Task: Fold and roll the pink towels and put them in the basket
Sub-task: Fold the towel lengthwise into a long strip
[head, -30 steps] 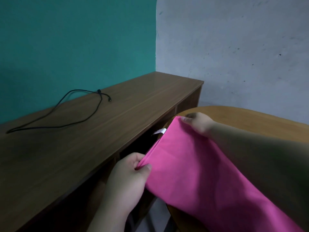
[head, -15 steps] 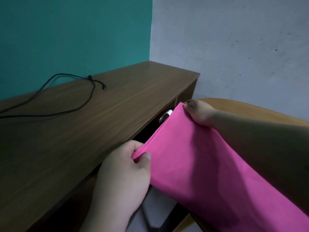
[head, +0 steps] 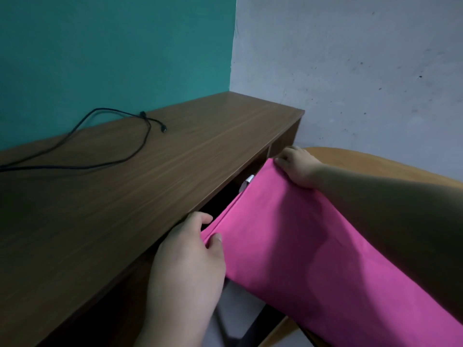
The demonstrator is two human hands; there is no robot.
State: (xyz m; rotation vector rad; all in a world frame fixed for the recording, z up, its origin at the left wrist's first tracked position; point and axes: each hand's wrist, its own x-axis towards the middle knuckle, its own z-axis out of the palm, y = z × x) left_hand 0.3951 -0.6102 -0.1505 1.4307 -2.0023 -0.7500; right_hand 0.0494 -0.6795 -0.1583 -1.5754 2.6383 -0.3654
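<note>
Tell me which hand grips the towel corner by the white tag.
The right hand, at the far corner of the pink towel, beside the white tag; the left hand pinches the near corner.

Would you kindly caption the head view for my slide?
Left hand and right hand hold a pink towel taut beside a wooden cabinet.

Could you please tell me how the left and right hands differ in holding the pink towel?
The left hand pinches the near corner of the pink towel, thumb on top; the right hand holds the far corner, back of hand up. The left hand sits by the dark shelf; the right hand by the light table. Both grip one edge.
</note>
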